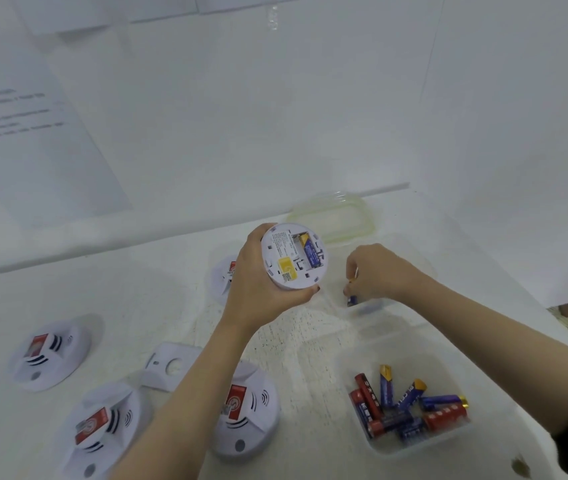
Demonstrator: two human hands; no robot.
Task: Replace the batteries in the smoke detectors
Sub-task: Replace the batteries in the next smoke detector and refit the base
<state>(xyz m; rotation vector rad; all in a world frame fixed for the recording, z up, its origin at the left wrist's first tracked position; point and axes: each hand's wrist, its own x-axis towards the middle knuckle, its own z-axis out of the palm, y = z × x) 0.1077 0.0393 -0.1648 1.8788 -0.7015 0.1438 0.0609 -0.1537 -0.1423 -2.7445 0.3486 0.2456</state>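
My left hand (258, 289) grips a round white smoke detector (293, 259) above the table, its back turned up. One blue battery (311, 252) sits in the open compartment beside a yellow sticker. My right hand (376, 271) reaches into a clear plastic box (376, 308) and pinches a blue battery (352, 299) at its rim. A nearer clear tub (410, 448) holds several red and blue batteries (410, 407).
Three white detectors with red labels lie face up at front left (50, 355) (102, 427) (247, 410); another detector (223, 275) lies behind my left hand. A loose white back cover (168, 365) lies between them. A clear lid (338, 216) rests by the wall.
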